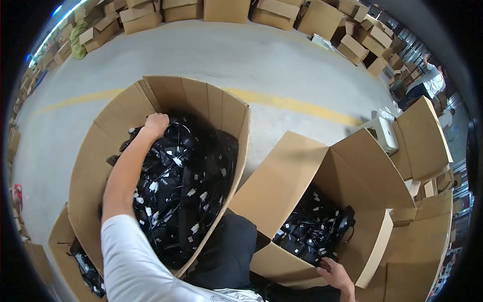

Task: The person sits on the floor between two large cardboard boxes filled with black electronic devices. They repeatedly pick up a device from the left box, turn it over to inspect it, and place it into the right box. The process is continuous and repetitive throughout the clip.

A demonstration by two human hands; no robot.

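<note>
Currently left hand [157, 124] is by black devices [187, 173], right hand [336, 274] by carton [283, 265], grips unclear

Matt, smooth cardboard boxes [86, 176], glossy plastic parts [173, 199], smooth floor [282, 65], matt cloth sleeve [132, 254].

One left hand [157, 123], one right hand [335, 274], three boxes [83, 166] [287, 171] [61, 234] showing black parts [171, 183]
Dozens of parts, too heaped to count exactly; likewise the white tags [153, 186]. Also one green bag [77, 40], one yellow floor line [292, 103], at least one other person [431, 82], and stacked cardboard boxes [226, 10] too many to count.
</note>
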